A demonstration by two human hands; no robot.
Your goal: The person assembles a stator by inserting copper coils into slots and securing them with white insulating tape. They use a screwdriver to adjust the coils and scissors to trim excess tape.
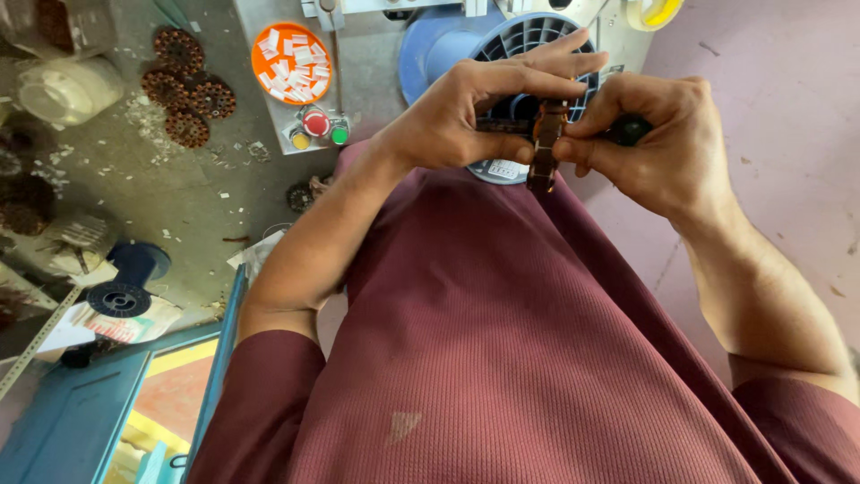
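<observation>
Two hands meet over one small part just in front of our chest: our left hand (475,112) and our right hand (658,134) both pinch a small brown wound core (544,148), a slotted piece with dark copper-coloured windings, held upright between the fingertips. Our left thumb and forefinger press together on its upper left side, the other fingers stretched out above it; our right thumb and forefinger close on its right side, and what looks like a dark knob (630,131) sits tucked in the same hand. We judge the handling to be in the middle: the core is off the bench and in both hands, and several similar round brown cores (184,85) lie near the far left edge of the grey bench (179,197). Whether those are finished we cannot tell.

Right behind the core stands a blue spool (528,45) on a winding machine, nearly touching our fingers, so room is tight toward the far edge. An orange dish (291,63) of white slips and red, yellow and green buttons (315,125) sit to its left. Toward our right, the pinkish floor (770,90) leaves open room.
</observation>
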